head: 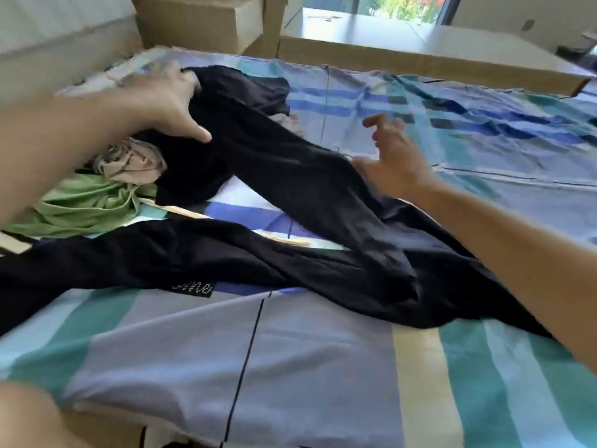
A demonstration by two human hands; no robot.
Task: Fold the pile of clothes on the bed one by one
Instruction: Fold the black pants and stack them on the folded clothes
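The left hand (168, 98) grips the far leg end of the black trousers (290, 189) on the bed (290, 367). The right hand (392, 156) hovers just beside the trousers, fingers spread. A green garment (80, 205) and a beige garment (132, 166) are bunched against their left.

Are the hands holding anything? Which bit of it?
The left hand grips the long black cloth garment at its far end, though blur hides the fingers. The right hand holds nothing; its fingers are spread open.

Bare striped bedsheet (323, 367) lies open in front and far right (484, 140); crumpled green garment (84, 205) and beige garment (132, 163) crowd the left.
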